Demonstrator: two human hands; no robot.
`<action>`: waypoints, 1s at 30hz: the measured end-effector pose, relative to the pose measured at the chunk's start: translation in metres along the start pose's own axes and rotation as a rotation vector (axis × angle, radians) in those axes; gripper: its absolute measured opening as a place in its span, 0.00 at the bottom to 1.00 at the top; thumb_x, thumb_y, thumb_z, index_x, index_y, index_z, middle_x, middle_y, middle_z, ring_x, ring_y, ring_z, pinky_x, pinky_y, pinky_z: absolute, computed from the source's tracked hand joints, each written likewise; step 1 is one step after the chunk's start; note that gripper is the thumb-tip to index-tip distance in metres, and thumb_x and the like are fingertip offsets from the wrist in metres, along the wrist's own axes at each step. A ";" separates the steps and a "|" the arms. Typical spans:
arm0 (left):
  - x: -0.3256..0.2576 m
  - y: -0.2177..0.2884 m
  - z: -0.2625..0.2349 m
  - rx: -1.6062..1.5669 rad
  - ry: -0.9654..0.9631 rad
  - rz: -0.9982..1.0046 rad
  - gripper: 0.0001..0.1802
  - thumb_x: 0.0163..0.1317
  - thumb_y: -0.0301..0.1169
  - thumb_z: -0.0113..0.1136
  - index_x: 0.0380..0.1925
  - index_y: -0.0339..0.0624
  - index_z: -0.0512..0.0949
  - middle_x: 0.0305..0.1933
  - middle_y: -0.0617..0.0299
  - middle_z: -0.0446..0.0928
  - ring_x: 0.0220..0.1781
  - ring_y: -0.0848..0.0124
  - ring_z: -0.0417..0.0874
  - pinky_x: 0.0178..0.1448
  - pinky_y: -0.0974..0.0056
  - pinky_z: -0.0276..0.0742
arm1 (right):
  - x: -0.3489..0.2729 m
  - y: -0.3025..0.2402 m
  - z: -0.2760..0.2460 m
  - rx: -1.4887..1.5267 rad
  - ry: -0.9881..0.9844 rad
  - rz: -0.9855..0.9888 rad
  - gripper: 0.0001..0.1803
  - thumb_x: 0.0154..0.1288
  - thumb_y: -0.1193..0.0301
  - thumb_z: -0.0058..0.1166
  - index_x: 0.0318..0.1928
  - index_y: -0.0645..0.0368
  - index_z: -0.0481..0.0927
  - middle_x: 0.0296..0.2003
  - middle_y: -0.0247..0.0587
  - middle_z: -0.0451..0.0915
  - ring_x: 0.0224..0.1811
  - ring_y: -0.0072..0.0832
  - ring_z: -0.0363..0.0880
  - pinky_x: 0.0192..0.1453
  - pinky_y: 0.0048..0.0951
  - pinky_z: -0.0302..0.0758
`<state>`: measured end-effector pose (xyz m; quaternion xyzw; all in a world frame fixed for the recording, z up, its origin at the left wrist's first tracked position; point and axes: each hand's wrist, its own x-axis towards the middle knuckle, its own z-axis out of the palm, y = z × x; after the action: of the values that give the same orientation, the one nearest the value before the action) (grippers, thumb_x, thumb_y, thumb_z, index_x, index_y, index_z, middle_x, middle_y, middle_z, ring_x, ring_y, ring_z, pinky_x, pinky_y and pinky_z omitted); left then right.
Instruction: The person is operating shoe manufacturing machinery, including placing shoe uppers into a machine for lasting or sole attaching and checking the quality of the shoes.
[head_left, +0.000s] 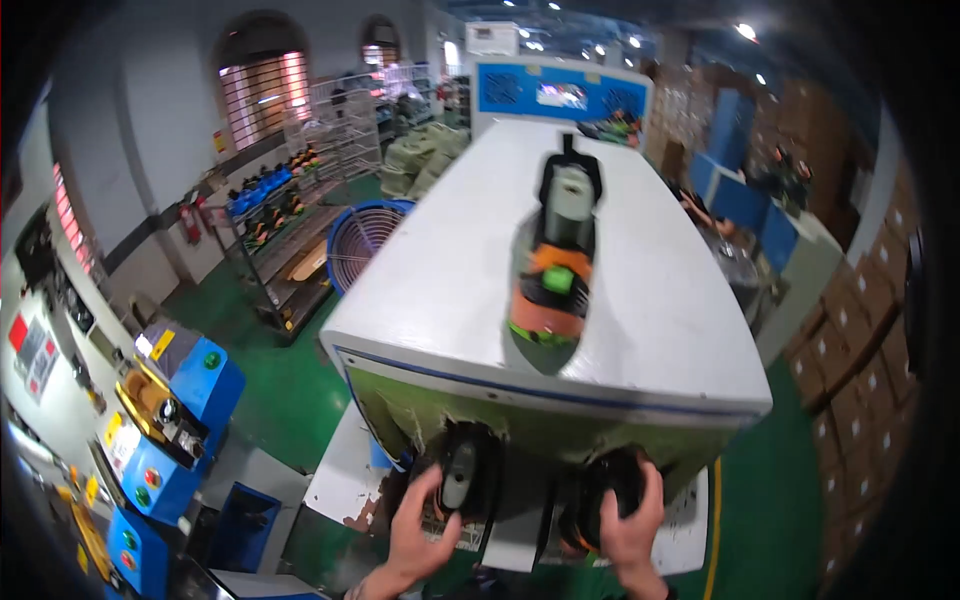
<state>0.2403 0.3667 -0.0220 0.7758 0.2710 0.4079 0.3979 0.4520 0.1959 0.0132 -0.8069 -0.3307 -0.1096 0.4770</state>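
Note:
Two dark shoes sit side by side in the opening at the near end of a long white machine [640, 250]. The left shoe [484, 478] has a grey shoe last [459, 478] in it. Beside its heel my left hand [415, 535] is open, thumb and fingers apart. My right hand [636, 525] closes round the back of the right shoe [590, 500], thumb on one side and fingers on the other; its far part is in shadow. On the white top lies another shoe [548, 305], black and orange with green, with a grey last standing in it.
A green flap [540, 415] hangs over the opening. At left are blue machines with buttons [205, 390], a round blue fan [365, 240] and a rack of shoes [285, 275]. Stacked cartons [855, 330] line the right side. More shoes [612, 130] lie at the machine's far end.

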 end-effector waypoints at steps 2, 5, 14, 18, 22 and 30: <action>-0.034 0.007 -0.031 0.041 -0.060 -0.034 0.29 0.52 0.25 0.63 0.57 0.33 0.71 0.53 0.48 0.79 0.59 0.60 0.79 0.63 0.62 0.72 | -0.011 -0.026 0.018 0.162 0.120 -0.260 0.28 0.56 0.79 0.55 0.60 0.60 0.70 0.45 0.54 0.80 0.51 0.42 0.80 0.59 0.35 0.74; -0.104 -0.005 -0.071 0.031 0.000 -0.306 0.25 0.54 0.26 0.63 0.55 0.35 0.74 0.53 0.51 0.79 0.57 0.59 0.81 0.61 0.61 0.75 | -0.048 -0.112 0.057 0.756 -0.283 -0.220 0.08 0.62 0.83 0.52 0.42 0.66 0.79 0.40 0.50 0.80 0.44 0.39 0.81 0.52 0.34 0.77; -0.283 -0.014 -0.186 0.219 0.174 -0.801 0.26 0.59 0.29 0.58 0.59 0.39 0.70 0.52 0.48 0.78 0.50 0.53 0.82 0.56 0.56 0.78 | -0.170 -0.239 0.156 0.719 -1.560 -0.970 0.11 0.64 0.74 0.55 0.47 0.61 0.79 0.40 0.52 0.82 0.42 0.49 0.81 0.46 0.40 0.78; -0.411 -0.045 -0.209 0.547 0.528 -0.771 0.29 0.56 0.29 0.57 0.60 0.34 0.68 0.45 0.44 0.80 0.46 0.47 0.82 0.52 0.51 0.79 | -0.269 -0.313 0.181 0.643 -1.735 -1.323 0.13 0.65 0.72 0.53 0.49 0.61 0.77 0.38 0.50 0.82 0.38 0.45 0.82 0.41 0.39 0.77; -0.531 -0.018 -0.203 0.717 1.025 -1.185 0.29 0.56 0.32 0.56 0.59 0.36 0.68 0.49 0.41 0.77 0.50 0.45 0.79 0.55 0.47 0.75 | -0.387 -0.395 0.174 0.568 -2.012 -1.854 0.17 0.64 0.72 0.57 0.52 0.60 0.76 0.45 0.47 0.83 0.46 0.43 0.82 0.51 0.36 0.79; -0.711 0.003 -0.130 0.507 1.888 -1.343 0.32 0.56 0.32 0.57 0.62 0.33 0.65 0.54 0.40 0.75 0.57 0.46 0.76 0.61 0.47 0.72 | -0.595 -0.424 0.109 0.164 -2.535 -2.377 0.22 0.68 0.65 0.51 0.59 0.61 0.72 0.50 0.45 0.82 0.49 0.40 0.83 0.50 0.33 0.79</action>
<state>-0.2391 -0.1132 -0.2702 -0.0731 0.8833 0.4630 0.0097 -0.2842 0.1707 -0.0412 -0.3016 0.8357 -0.2923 0.3539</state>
